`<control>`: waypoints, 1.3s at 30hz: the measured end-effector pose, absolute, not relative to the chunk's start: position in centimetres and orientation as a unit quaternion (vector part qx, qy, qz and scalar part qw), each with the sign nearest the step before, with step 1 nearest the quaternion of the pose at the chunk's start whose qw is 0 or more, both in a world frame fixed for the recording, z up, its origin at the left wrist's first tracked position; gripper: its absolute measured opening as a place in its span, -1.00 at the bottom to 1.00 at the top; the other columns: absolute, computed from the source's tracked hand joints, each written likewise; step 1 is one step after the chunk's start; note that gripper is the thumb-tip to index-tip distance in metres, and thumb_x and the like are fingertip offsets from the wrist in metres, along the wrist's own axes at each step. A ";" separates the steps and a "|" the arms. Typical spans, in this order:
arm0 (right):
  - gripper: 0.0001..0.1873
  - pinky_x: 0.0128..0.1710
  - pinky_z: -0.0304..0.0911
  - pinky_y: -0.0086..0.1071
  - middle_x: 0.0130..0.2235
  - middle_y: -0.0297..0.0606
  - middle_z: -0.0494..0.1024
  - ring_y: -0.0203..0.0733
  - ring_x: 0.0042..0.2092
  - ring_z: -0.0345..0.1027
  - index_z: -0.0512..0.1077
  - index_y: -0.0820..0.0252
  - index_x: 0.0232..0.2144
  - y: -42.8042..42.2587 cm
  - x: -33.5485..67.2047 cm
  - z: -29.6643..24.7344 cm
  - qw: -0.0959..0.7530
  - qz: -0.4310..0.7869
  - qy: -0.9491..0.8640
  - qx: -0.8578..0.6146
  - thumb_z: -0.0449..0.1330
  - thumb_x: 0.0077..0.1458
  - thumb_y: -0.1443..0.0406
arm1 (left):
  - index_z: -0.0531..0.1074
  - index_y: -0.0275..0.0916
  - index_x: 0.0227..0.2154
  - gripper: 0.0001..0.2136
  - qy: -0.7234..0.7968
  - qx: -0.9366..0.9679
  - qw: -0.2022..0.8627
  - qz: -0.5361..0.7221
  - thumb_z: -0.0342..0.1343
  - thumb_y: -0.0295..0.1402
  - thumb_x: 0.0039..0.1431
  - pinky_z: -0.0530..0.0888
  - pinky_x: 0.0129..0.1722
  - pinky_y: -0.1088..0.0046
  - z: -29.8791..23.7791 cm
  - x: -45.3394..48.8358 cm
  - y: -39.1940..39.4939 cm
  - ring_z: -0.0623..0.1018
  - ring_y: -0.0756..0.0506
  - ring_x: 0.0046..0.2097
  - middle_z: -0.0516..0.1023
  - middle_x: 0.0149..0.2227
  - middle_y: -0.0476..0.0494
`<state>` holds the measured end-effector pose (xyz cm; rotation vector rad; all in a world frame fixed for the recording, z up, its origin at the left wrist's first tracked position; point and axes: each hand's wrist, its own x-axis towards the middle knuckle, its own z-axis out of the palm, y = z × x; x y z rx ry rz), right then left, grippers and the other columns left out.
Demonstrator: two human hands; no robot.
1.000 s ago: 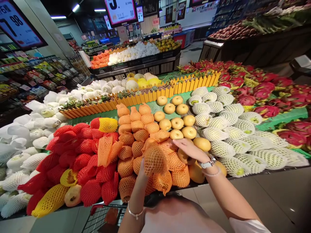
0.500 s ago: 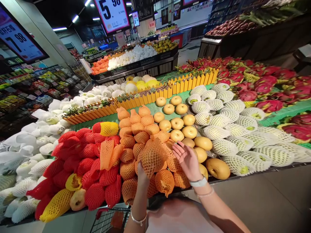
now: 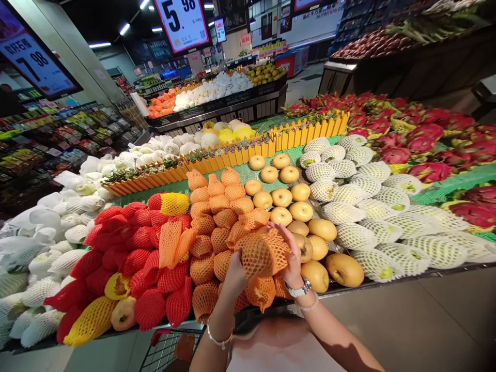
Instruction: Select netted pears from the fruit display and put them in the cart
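Observation:
Both my hands hold one fruit wrapped in orange foam netting (image 3: 260, 253) just above the front of the display. My left hand (image 3: 233, 274) grips it from below and behind. My right hand (image 3: 291, 254), with a watch at the wrist, cups its right side, fingers curled round the net. Under it lies a heap of orange-netted fruit (image 3: 217, 217). Bare yellow-brown pears (image 3: 302, 211) lie just to the right of my right hand.
Red-netted fruit (image 3: 127, 243) and white-netted fruit (image 3: 58, 227) fill the left; white-netted fruit (image 3: 372, 201) and dragon fruit (image 3: 422, 144) the right. A yellow picket divider (image 3: 232, 155) runs behind. A shopping cart (image 3: 170, 351) stands below the display edge.
My right hand left the bare pears, swung left and closed on the right side of the netted fruit. My left hand kept hold and brought the fruit slightly right.

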<state>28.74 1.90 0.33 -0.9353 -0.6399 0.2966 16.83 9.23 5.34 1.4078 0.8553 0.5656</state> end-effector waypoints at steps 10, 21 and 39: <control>-0.74 0.04 0.32 -0.15 -0.23 -0.30 0.53 -0.12 -0.10 0.42 0.44 0.08 -0.31 5.8 28.3 1.5 0.915 0.143 -0.006 -0.377 0.07 0.16 0.08 | 0.51 -0.23 -0.17 -0.70 0.295 0.706 0.593 0.250 0.29 -0.31 -0.01 0.50 0.01 0.24 7.2 20.6 10.1 0.59 -0.18 -0.11 0.63 -0.10 -0.21; -0.53 0.30 0.09 -0.02 0.04 -0.21 0.59 0.03 0.14 0.36 0.59 0.09 -0.09 3.8 31.4 1.8 0.814 0.243 -0.292 -0.440 0.08 0.23 -0.05 | 0.51 -0.19 -0.06 -0.57 0.262 0.799 0.463 0.280 0.34 -0.34 -0.06 0.45 0.10 0.17 8.2 18.8 10.3 0.56 -0.26 0.03 0.60 -0.02 -0.20; -0.59 0.11 0.38 0.19 -0.08 -0.12 0.65 0.16 0.05 0.50 0.56 0.06 -0.21 5.8 28.4 -1.5 0.823 0.462 -0.062 -0.324 0.15 0.11 -0.06 | 0.44 -0.07 0.04 -0.55 0.167 0.766 0.420 0.458 0.31 -0.26 0.06 0.34 0.24 0.13 8.7 15.5 11.8 0.49 -0.27 0.16 0.54 0.05 -0.20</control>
